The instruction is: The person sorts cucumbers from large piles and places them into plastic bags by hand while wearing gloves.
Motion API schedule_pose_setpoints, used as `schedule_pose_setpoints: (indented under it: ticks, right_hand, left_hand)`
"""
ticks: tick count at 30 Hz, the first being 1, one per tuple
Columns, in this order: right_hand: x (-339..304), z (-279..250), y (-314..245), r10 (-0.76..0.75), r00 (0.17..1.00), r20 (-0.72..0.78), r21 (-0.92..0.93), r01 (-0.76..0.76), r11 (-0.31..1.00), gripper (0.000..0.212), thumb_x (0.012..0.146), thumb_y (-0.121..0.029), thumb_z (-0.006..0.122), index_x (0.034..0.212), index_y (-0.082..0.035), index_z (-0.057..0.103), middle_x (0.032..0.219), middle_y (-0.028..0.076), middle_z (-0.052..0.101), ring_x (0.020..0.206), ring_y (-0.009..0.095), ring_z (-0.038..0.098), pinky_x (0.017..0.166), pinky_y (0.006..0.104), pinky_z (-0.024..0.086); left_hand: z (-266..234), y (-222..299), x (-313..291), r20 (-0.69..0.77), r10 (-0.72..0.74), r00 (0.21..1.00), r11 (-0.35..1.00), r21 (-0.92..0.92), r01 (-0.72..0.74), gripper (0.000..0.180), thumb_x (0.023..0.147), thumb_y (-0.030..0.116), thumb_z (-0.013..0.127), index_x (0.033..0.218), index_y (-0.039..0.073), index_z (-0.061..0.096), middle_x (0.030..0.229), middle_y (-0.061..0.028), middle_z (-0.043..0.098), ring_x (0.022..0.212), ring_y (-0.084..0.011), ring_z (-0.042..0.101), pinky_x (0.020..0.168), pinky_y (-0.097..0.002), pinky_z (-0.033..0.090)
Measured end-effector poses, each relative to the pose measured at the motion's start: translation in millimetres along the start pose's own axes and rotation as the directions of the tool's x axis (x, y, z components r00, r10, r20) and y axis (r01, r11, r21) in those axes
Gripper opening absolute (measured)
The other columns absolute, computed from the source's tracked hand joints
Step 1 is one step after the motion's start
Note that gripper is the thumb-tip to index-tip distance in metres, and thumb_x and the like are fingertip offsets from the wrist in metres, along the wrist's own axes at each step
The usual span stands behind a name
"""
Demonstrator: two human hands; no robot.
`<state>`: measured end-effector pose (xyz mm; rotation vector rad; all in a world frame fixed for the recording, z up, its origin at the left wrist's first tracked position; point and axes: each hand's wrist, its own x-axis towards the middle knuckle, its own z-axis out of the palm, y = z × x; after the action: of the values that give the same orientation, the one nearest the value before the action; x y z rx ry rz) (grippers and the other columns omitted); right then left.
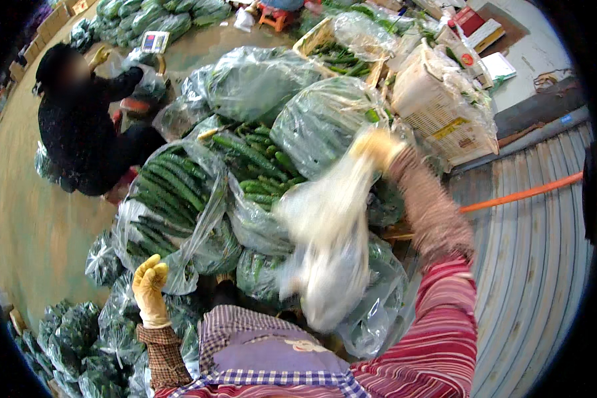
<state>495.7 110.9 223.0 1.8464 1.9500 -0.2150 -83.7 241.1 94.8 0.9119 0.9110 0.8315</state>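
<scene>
My right hand [378, 150], in a pale yellow work glove, is stretched forward and closed on the top of a white, see-through plastic bag [328, 232]. The bag hangs down, smeared by motion, and its contents cannot be made out. My left hand [150, 292], also gloved, is raised at the lower left with its fingers curled together and nothing visible in them. Just beyond it lies an opened clear bag of long green cucumbers [172, 182]. More cucumbers [255, 156] lie in another open bag in the middle, partly behind the hanging bag.
Large filled clear bags [259, 83] stand beyond the cucumbers. A white plastic crate [441, 109] is tilted at the right, near an orange hose [524, 192] over ridged metal. Several bags of dark greens [69, 335] crowd the lower left. A person in black [86, 132] sits at the left beside a scale [154, 42].
</scene>
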Motion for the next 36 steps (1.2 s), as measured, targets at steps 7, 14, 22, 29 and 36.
schedule_pose_setpoints:
  ticks: [7, 14, 22, 29, 36]
  right_hand:
    - [-145, -103, 248, 0.952, 0.274, -0.138, 0.859, 0.512, -0.023, 0.023, 0.091, -0.019, 0.052, 0.101, 0.001, 0.059, 0.098, 0.010, 0.059, 0.087, 0.022, 0.055, 0.077, 0.0317, 0.045]
    - [-158, -39, 145, 0.822, 0.552, 0.137, 0.984, 0.018, -0.176, 0.037, 0.093, -0.024, 0.052, 0.118, 0.004, 0.055, 0.109, 0.015, 0.063, 0.096, 0.021, 0.061, 0.083, 0.0304, 0.051]
    - [-204, 126, -44, 0.543, 0.673, 0.502, 0.855, -0.294, -0.427, 0.035, 0.087, -0.026, 0.060, 0.114, -0.003, 0.058, 0.085, 0.004, 0.063, 0.063, 0.009, 0.057, 0.053, 0.0185, 0.044]
    - [-53, 205, -131, 0.479, 0.862, 0.165, 0.860, -0.364, 0.358, 0.055, 0.084, -0.030, 0.063, 0.130, -0.002, 0.049, 0.134, 0.014, 0.048, 0.126, 0.026, 0.043, 0.106, 0.0342, 0.031]
    - [67, 260, -112, 0.755, 0.646, 0.110, 0.344, -0.737, 0.581, 0.048, 0.080, -0.023, 0.060, 0.124, -0.008, 0.047, 0.113, 0.017, 0.058, 0.111, 0.029, 0.053, 0.091, 0.0427, 0.041]
  left_hand:
    - [-5, 4, -3, -0.096, -0.064, 0.993, 0.996, 0.056, 0.070, 0.039, 0.086, 0.022, 0.062, 0.116, -0.002, 0.057, 0.099, -0.0078, 0.065, 0.083, -0.0140, 0.062, 0.074, -0.0226, 0.049]
    - [17, 2, -1, 0.073, -0.199, 0.977, 0.953, 0.246, 0.176, 0.043, 0.087, 0.028, 0.062, 0.120, 0.000, 0.056, 0.101, -0.0068, 0.066, 0.091, -0.0143, 0.062, 0.081, -0.0245, 0.048]
    - [72, -60, 22, 0.234, -0.480, 0.845, 0.808, 0.494, 0.322, 0.050, 0.089, 0.016, 0.059, 0.135, 0.003, 0.043, 0.127, -0.0083, 0.052, 0.116, -0.0164, 0.048, 0.102, -0.0292, 0.033]
    - [216, -228, 113, 0.489, -0.299, 0.819, 0.802, 0.594, -0.062, 0.082, 0.080, 0.021, 0.070, 0.144, 0.004, 0.022, 0.143, -0.0194, 0.036, 0.131, -0.0278, 0.037, 0.106, -0.0352, 0.029]
    - [280, -297, 127, 0.265, -0.303, 0.916, 0.150, 0.962, -0.229, 0.105, 0.066, 0.038, 0.079, 0.144, 0.005, 0.016, 0.121, -0.0139, 0.056, 0.110, -0.0269, 0.055, 0.091, -0.0396, 0.042]
